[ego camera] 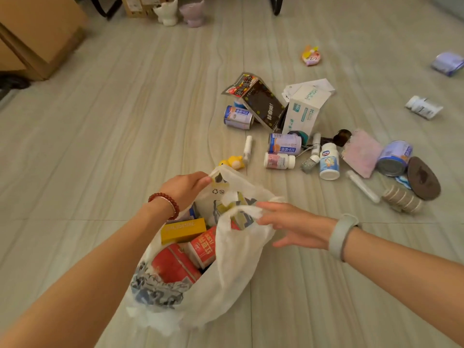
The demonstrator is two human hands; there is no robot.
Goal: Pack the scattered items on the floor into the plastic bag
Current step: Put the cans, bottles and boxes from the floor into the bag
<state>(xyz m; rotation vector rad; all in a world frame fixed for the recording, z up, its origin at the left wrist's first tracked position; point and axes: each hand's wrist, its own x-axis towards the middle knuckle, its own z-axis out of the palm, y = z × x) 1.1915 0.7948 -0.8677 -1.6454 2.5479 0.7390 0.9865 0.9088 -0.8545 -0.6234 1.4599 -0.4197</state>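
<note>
A white plastic bag [233, 267] stands open on the floor below centre. Inside it lie red boxes [200, 247] and a yellow box [183, 229]. My left hand [185, 187] pinches the bag's far handle. My right hand [293, 224] touches the near handle with its fingers spread and fairly straight. Beyond the bag lie scattered items: a yellow duck toy [232, 162], a small white spray bottle [247, 149], several blue-and-white cans [285, 144], white pill bottles [329, 162], a white carton [303, 109] and a dark packet [261, 104].
Farther right lie another can [394, 158], a brown oval lid [423, 178], a pink cloth [361, 153], a stack of round tins [401, 199], a white bottle [424, 107] and a purple pack [448, 63]. A wooden cabinet [37, 33] stands at top left.
</note>
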